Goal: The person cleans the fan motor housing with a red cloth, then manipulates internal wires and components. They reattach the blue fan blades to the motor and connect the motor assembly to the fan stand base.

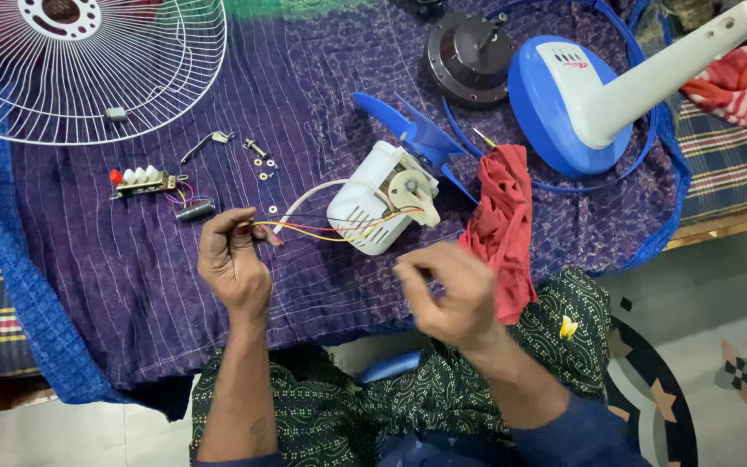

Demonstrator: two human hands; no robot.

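My left hand (233, 261) pinches the ends of the coloured wires (322, 230) that run to a white fan motor housing (380, 204) lying on the purple quilt (114, 268). My right hand (451, 290) hovers just in front of the housing with fingers curled and blurred; whether it holds anything I cannot tell. A white cord (309, 195) loops out of the housing toward my left hand. A red cloth (503, 227) lies beside my right hand.
A white wire fan guard (88, 78) lies at the back left. A switch block with white buttons (142, 180), small screws and washers (261, 160) sit beyond my left hand. Blue fan blades (417, 134), a dark round motor part (469, 54) and a blue-and-white fan base (564, 99) lie at the back right.
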